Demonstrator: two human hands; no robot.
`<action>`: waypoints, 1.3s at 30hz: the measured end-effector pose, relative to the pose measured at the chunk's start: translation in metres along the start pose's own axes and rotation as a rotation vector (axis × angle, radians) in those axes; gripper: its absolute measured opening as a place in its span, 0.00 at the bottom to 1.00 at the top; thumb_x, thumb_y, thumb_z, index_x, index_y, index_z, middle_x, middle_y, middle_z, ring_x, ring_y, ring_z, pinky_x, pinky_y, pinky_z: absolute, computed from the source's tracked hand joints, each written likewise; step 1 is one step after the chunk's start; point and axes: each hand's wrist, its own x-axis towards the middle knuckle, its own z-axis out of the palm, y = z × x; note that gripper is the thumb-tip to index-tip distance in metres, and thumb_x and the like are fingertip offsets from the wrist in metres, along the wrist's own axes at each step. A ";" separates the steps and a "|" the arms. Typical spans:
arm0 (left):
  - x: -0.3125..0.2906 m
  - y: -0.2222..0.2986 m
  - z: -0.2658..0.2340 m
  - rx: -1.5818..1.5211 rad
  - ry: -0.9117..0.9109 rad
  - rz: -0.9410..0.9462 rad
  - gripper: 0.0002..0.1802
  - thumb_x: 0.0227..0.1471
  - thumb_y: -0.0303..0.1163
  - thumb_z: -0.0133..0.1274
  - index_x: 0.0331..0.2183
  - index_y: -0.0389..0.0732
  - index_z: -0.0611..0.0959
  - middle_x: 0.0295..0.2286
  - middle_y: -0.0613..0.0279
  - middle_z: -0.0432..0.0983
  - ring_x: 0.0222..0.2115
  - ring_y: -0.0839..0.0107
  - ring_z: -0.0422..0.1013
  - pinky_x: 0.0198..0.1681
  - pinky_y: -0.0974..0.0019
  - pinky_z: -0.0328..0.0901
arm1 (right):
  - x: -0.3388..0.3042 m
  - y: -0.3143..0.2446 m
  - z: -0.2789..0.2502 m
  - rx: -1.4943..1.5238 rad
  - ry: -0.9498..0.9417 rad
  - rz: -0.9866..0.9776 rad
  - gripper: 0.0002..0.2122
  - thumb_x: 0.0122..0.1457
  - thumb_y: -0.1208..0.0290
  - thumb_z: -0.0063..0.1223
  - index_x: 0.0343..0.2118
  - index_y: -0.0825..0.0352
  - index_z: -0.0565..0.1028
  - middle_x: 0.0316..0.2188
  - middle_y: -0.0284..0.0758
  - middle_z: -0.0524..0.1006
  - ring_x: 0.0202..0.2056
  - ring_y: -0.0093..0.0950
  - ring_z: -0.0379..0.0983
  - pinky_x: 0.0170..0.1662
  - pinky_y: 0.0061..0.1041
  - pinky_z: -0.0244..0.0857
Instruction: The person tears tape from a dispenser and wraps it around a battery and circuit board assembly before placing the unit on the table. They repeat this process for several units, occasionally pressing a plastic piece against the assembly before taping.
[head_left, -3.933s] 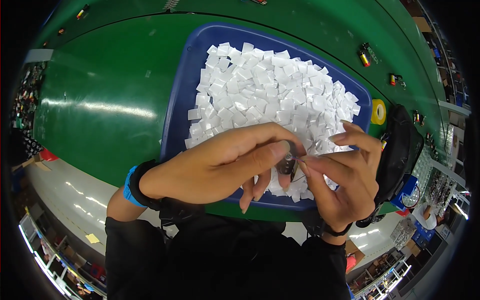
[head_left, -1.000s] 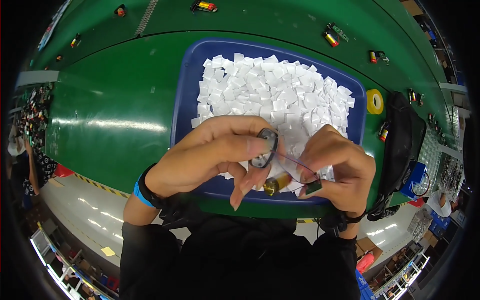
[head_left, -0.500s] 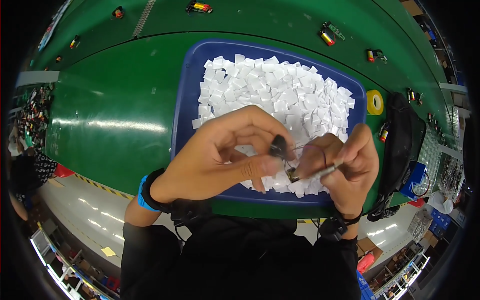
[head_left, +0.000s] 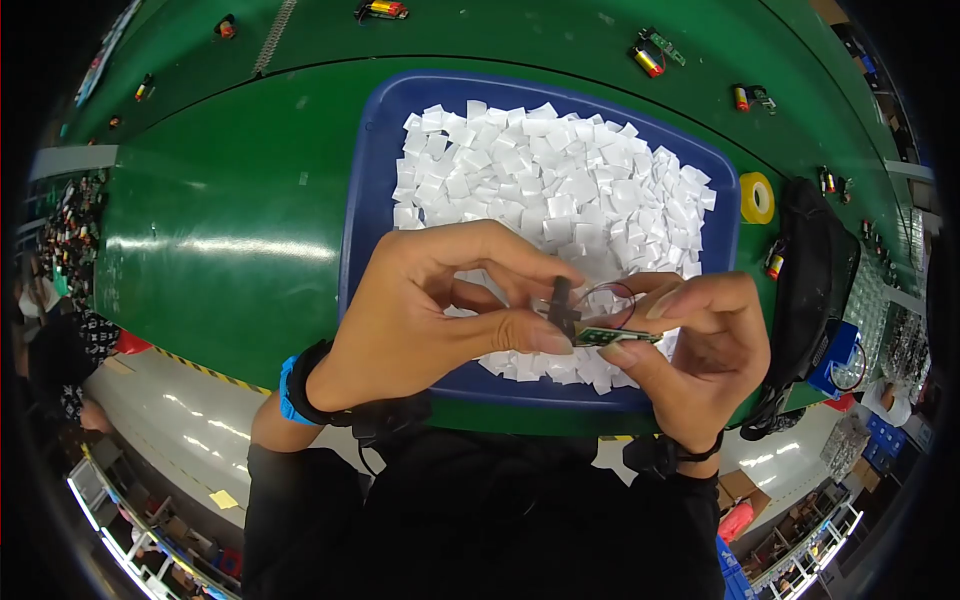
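Over a blue tray heaped with small white paper squares, both hands meet in front of me. My left hand pinches a small black part between thumb and fingers. In my right hand, thumb and fingers grip a small green circuit board by its right end. The board's left end is at the black part; I cannot tell whether they are joined. A thin dark wire loops above the board.
A roll of yellow tape and a black bag lie right of the tray. Beyond it, on the green table, are several boards with red-and-yellow cylinders. A blue box sits at the right edge.
The black part and the board have come together, and the board has turned to show its green face. My right hand has shifted slightly right and down.
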 end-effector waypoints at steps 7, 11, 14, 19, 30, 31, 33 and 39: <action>-0.002 0.002 0.000 -0.002 0.026 -0.041 0.21 0.41 0.12 0.64 0.41 0.29 0.80 0.38 0.51 0.77 0.37 0.67 0.76 0.39 0.66 0.77 | -0.001 -0.002 0.003 0.013 0.019 0.005 0.18 0.43 0.86 0.70 0.36 0.71 0.73 0.32 0.39 0.80 0.38 0.27 0.79 0.44 0.23 0.71; -0.003 -0.003 0.001 -0.071 0.062 0.004 0.18 0.43 0.22 0.67 0.40 0.37 0.84 0.30 0.64 0.77 0.32 0.80 0.73 0.32 0.76 0.71 | 0.000 -0.003 0.004 -0.050 -0.011 0.029 0.18 0.43 0.85 0.70 0.36 0.71 0.73 0.33 0.38 0.80 0.38 0.26 0.80 0.45 0.23 0.71; -0.003 -0.003 0.000 -0.067 0.059 0.000 0.18 0.43 0.22 0.67 0.40 0.37 0.84 0.30 0.64 0.77 0.32 0.80 0.73 0.32 0.75 0.72 | 0.002 0.000 0.005 -0.049 -0.024 -0.008 0.18 0.43 0.85 0.70 0.36 0.71 0.73 0.32 0.38 0.80 0.37 0.26 0.80 0.44 0.22 0.71; -0.004 -0.002 0.000 0.026 0.070 0.031 0.18 0.42 0.21 0.67 0.40 0.37 0.84 0.31 0.63 0.78 0.31 0.78 0.74 0.31 0.75 0.73 | 0.004 -0.012 0.007 -0.115 -0.014 0.155 0.17 0.43 0.85 0.69 0.35 0.71 0.72 0.28 0.35 0.79 0.38 0.30 0.78 0.51 0.38 0.69; -0.006 0.000 -0.002 0.018 0.053 0.026 0.17 0.42 0.19 0.67 0.38 0.36 0.84 0.32 0.60 0.78 0.34 0.73 0.78 0.34 0.72 0.76 | 0.005 0.008 0.000 -0.152 -0.131 -0.046 0.18 0.43 0.81 0.71 0.38 0.71 0.74 0.28 0.37 0.82 0.35 0.26 0.81 0.42 0.24 0.71; -0.006 0.000 -0.001 -0.002 0.059 0.020 0.17 0.42 0.18 0.66 0.38 0.36 0.84 0.33 0.59 0.78 0.35 0.73 0.78 0.35 0.72 0.76 | 0.004 0.009 0.001 -0.148 -0.137 -0.089 0.19 0.43 0.81 0.72 0.38 0.71 0.74 0.29 0.36 0.82 0.36 0.27 0.81 0.42 0.24 0.71; -0.005 0.003 0.000 0.003 0.068 0.024 0.17 0.41 0.17 0.66 0.38 0.33 0.83 0.33 0.57 0.78 0.35 0.71 0.78 0.36 0.70 0.77 | 0.004 0.008 0.003 -0.151 -0.101 -0.072 0.18 0.43 0.80 0.72 0.37 0.71 0.75 0.28 0.36 0.82 0.34 0.26 0.80 0.41 0.24 0.71; -0.005 0.005 0.003 -0.060 0.149 0.043 0.19 0.38 0.13 0.66 0.37 0.28 0.82 0.37 0.51 0.77 0.35 0.67 0.77 0.39 0.67 0.78 | 0.016 -0.004 0.015 -0.161 0.069 0.013 0.13 0.45 0.80 0.68 0.33 0.73 0.74 0.27 0.36 0.77 0.25 0.24 0.73 0.44 0.29 0.68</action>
